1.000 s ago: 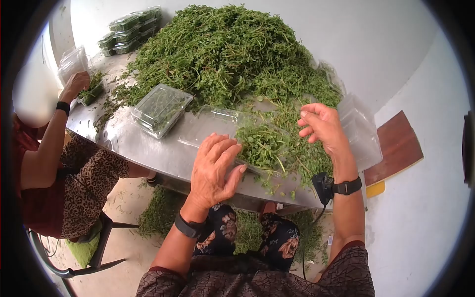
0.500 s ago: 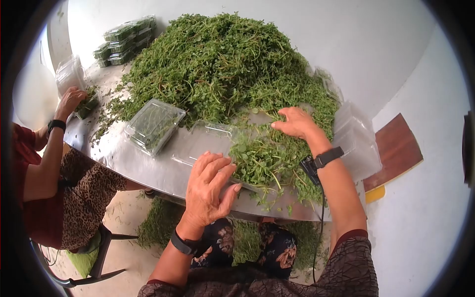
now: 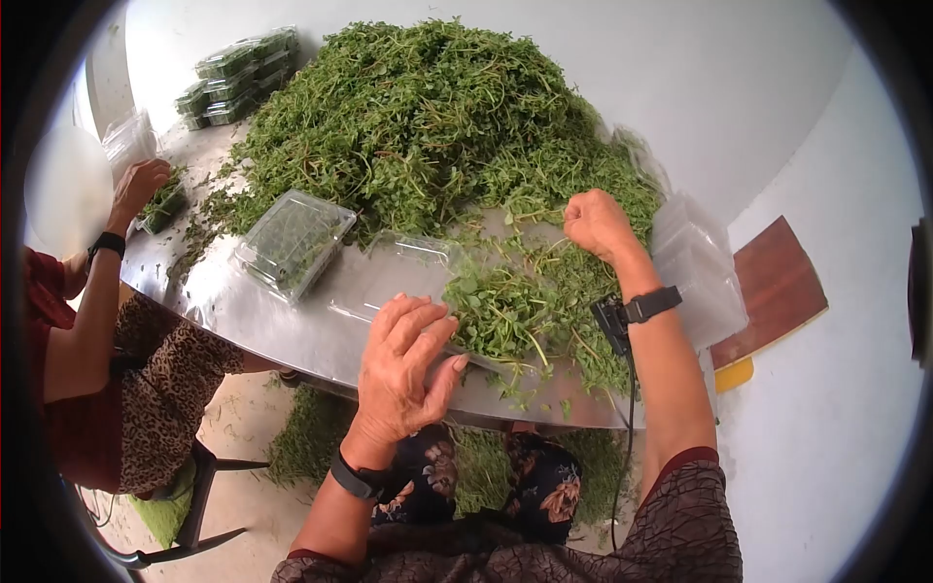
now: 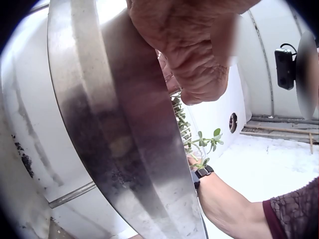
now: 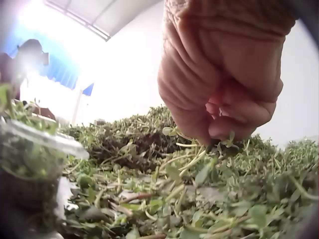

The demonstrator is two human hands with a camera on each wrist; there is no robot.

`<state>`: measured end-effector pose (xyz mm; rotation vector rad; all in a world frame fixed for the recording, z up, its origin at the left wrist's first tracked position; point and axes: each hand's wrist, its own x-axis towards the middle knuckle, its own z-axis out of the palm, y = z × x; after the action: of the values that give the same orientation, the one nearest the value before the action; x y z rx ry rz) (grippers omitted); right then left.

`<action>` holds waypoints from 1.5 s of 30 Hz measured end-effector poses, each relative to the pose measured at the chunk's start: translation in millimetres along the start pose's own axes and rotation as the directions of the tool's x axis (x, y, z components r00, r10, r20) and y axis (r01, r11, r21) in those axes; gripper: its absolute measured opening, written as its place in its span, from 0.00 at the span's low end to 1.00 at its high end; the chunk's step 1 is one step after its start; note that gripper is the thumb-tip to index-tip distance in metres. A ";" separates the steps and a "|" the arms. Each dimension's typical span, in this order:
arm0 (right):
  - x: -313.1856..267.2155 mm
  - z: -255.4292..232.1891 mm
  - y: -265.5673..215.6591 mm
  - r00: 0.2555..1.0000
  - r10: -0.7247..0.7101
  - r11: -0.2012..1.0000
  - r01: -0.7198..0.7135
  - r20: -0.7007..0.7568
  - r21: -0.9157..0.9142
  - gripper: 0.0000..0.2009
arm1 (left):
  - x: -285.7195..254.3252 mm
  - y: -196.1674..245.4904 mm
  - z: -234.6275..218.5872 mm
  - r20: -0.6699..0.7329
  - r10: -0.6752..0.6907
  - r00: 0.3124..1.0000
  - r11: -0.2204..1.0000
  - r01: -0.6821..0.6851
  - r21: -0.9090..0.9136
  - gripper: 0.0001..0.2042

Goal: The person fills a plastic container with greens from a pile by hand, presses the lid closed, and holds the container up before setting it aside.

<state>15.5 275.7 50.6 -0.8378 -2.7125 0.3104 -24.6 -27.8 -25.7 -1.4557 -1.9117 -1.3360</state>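
My left hand (image 3: 400,369) is held with loosely bent fingers at the near left side of an open clear plastic clamshell box. Its flat lid (image 3: 403,262) lies to the left, while leafy green sprigs (image 3: 496,309) fill and overhang the base. Beyond the box, my right hand (image 3: 601,223) is down at the loose greens on the right. The right wrist view shows its curled fingers (image 5: 232,130) pinching sprigs (image 5: 194,160) at the foot of the pile. A clear box wall (image 5: 45,137) stands to the left there.
A large heap of greens (image 3: 418,126) covers the back of the metal table (image 3: 219,296). A closed clamshell box (image 3: 296,243) sits left of the open one. Filled boxes (image 3: 233,83) are stacked at the back left; nested clear containers (image 3: 695,272) stand right. Another person (image 3: 83,369) works at left.
My right hand first reached forward and down with spread fingers toward the greens, then closed its fingers on some. The left hand has stayed by the box, its fingers much the same.
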 end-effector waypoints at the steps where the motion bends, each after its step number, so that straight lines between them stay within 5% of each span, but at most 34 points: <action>1: -4.1 -6.2 2.3 1.000 -0.007 1.000 0.008 -0.023 0.026 0.05 | 0.3 0.1 0.8 -0.015 -0.009 1.000 1.000 0.009 0.003 0.16; 9: -39.4 -14.6 4.0 0.982 0.034 0.967 0.015 0.186 -0.255 0.04 | -0.3 0.2 0.9 -0.023 -0.013 1.000 1.000 0.013 -0.008 0.16; 14: -44.0 -16.8 -14.0 0.984 0.058 0.980 -0.023 0.170 -0.198 0.27 | 0.2 0.7 1.7 -0.027 -0.007 1.000 1.000 0.007 0.005 0.15; 17: -38.7 9.8 -2.4 0.991 -0.125 0.976 0.116 -0.038 -0.186 0.13 | 0.4 1.1 0.9 -0.026 -0.013 1.000 1.000 0.013 0.002 0.16; 20: -18.8 29.8 11.9 0.978 -0.206 0.948 0.210 0.038 -0.239 0.02 | 0.4 1.1 0.2 -0.011 -0.007 1.000 1.000 0.007 0.004 0.18; 24: -16.6 24.7 13.7 0.972 -0.233 0.959 0.224 -0.032 -0.173 0.04 | -0.5 0.1 0.7 -0.013 -0.010 1.000 1.000 0.010 0.004 0.17; 29: -35.9 -18.6 12.6 0.993 -0.092 0.988 0.081 -0.080 -0.130 0.04 | -0.6 -0.2 2.1 -0.022 -0.025 0.999 1.000 0.024 -0.018 0.16; 31: -37.0 -21.1 24.7 0.994 -0.100 0.964 0.084 -0.050 -0.253 0.06 | 0.4 0.8 1.0 -0.020 -0.027 0.999 0.999 0.027 -0.023 0.16; 34: -50.3 -25.7 23.4 0.988 0.074 0.943 -0.024 0.137 -0.331 0.03 | -0.6 0.1 1.1 -0.020 -0.023 1.000 1.000 0.022 -0.006 0.16; 39: -64.6 -27.0 9.3 0.972 0.069 0.972 -0.015 0.223 -0.236 0.25 | -0.6 0.0 2.1 -0.026 -0.019 0.999 1.000 0.019 -0.010 0.15; 45: -56.7 -8.0 9.9 0.985 0.058 0.975 -0.021 0.162 -0.221 0.10 | -0.6 0.0 1.6 -0.034 -0.015 0.999 1.000 0.015 -0.007 0.16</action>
<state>68.0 251.9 43.7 -0.9655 -2.9291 0.0936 -24.0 -26.7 -26.9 -1.4156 -1.9023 -1.3671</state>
